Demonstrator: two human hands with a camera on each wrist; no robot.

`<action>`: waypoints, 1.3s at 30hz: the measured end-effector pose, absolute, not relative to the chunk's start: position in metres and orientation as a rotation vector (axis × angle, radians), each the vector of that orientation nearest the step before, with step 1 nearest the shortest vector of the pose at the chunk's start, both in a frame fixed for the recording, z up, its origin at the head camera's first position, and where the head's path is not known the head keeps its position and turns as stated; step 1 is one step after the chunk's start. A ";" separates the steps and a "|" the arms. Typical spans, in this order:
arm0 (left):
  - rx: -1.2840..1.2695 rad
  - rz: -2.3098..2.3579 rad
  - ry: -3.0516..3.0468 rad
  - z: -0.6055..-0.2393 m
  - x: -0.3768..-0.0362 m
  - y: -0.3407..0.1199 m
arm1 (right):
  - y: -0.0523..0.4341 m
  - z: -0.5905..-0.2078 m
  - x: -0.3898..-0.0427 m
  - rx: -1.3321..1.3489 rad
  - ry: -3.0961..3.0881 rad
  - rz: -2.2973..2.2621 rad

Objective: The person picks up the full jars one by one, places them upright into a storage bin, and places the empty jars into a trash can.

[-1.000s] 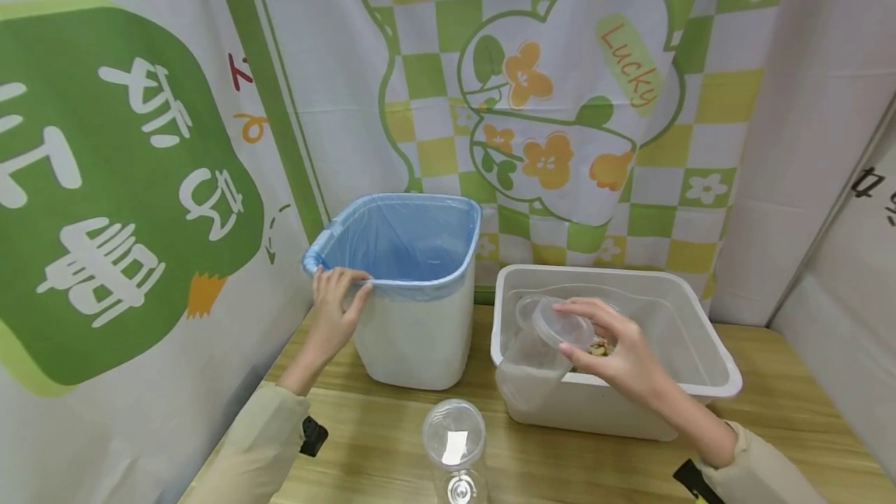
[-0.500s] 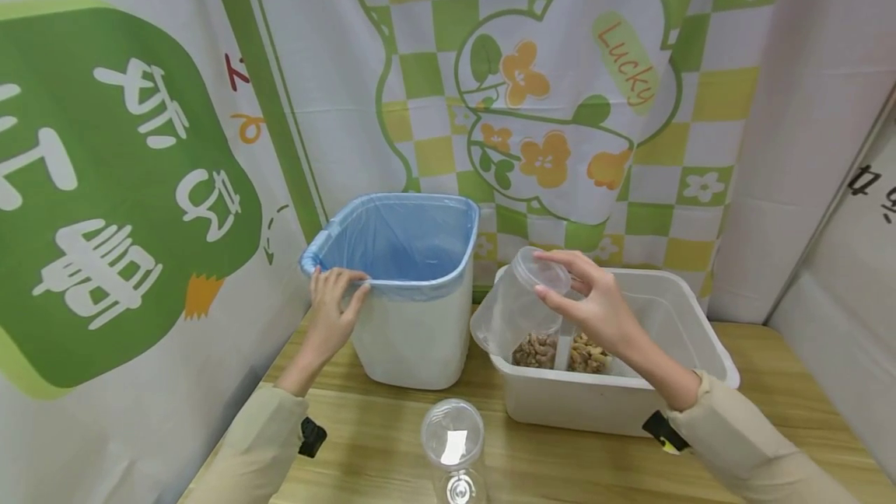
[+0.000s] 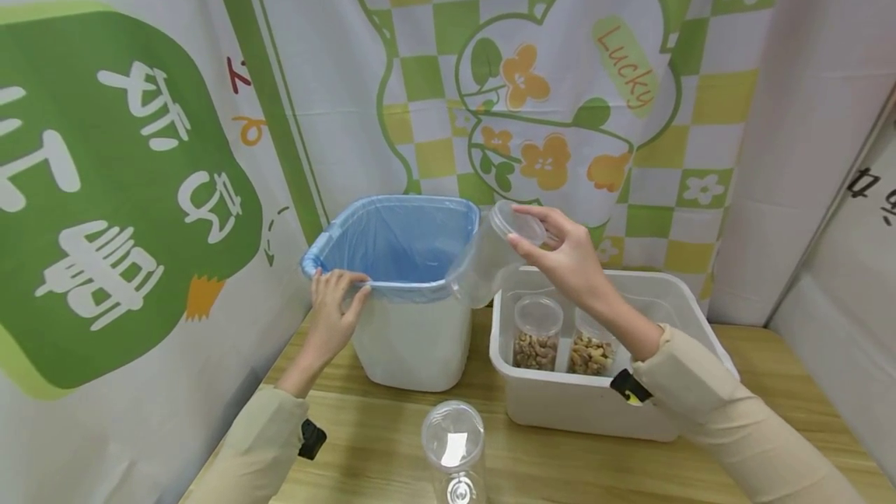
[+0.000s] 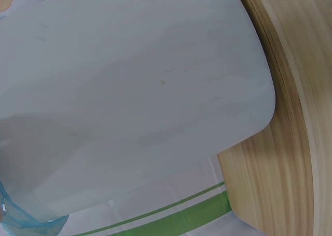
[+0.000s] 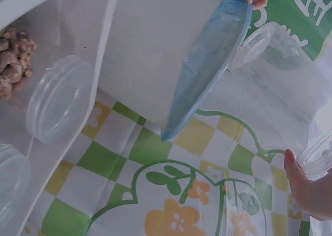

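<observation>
My right hand (image 3: 560, 251) grips a clear plastic jar (image 3: 483, 263) by its lidded end. The jar is tilted, its bottom lower and to the left, beside the right rim of a white trash bin (image 3: 413, 341) lined with a blue bag (image 3: 420, 239). In the right wrist view the jar (image 5: 280, 85) looks see-through, with only small specks inside. My left hand (image 3: 336, 306) holds the front left rim of the bin, fingers over the edge. The left wrist view shows mostly the bin's white wall (image 4: 145, 91).
Right of the bin stands a white tub (image 3: 595, 407) holding two lidded jars of nuts, one jar (image 3: 537, 333) left of the other jar (image 3: 591, 348). Another clear jar (image 3: 453, 442) stands on the wooden table (image 3: 378, 449) in front. Printed cloth (image 3: 560, 99) hangs behind.
My right hand has lifted the jar out of the white tub and carried it up and left to the bin's rim. The nut jars in the tub have come into view. My left hand has stayed put.
</observation>
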State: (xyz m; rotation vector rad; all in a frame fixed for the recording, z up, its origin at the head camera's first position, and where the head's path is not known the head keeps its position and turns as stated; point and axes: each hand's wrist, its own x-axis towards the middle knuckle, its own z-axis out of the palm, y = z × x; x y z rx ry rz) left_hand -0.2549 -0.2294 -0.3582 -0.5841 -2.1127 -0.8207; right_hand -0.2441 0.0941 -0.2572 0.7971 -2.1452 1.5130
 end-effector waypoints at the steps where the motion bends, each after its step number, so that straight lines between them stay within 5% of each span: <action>1: -0.583 -0.820 -2.112 -0.358 -0.255 -0.229 | 0.092 -0.255 -0.246 0.803 -2.137 1.522; 39: -0.579 -0.823 -2.119 -0.359 -0.255 -0.228 | 0.008 -0.264 -0.300 0.690 -2.301 1.408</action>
